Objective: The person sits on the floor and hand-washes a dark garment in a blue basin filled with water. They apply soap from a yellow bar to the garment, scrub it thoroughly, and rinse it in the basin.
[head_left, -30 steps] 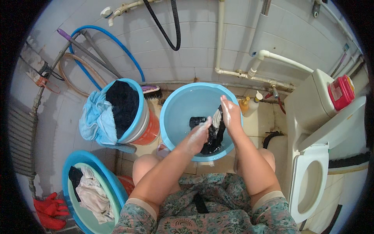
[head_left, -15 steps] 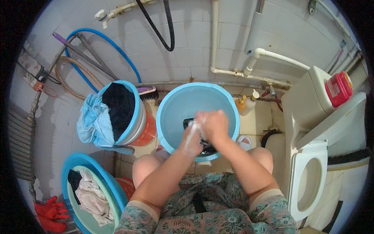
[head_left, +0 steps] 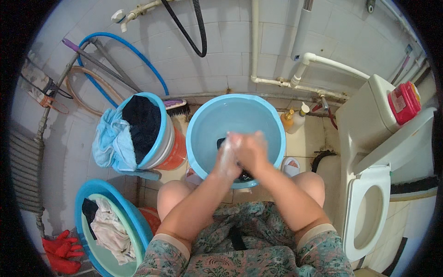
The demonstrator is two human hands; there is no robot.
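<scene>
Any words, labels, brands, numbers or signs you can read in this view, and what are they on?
Red plastic tub on the white toilet tank: pale label, too small and blurred to read.
Amber plastic pump bottle and white plastic pump bottle: no readable print.
Nothing else legible.

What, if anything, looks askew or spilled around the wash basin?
The light blue cloth looks askew: it droops over the outside of the blue-rimmed container at left, while the black cloth beside it sits in the top. I see no clear spill around the wash basin.
</scene>
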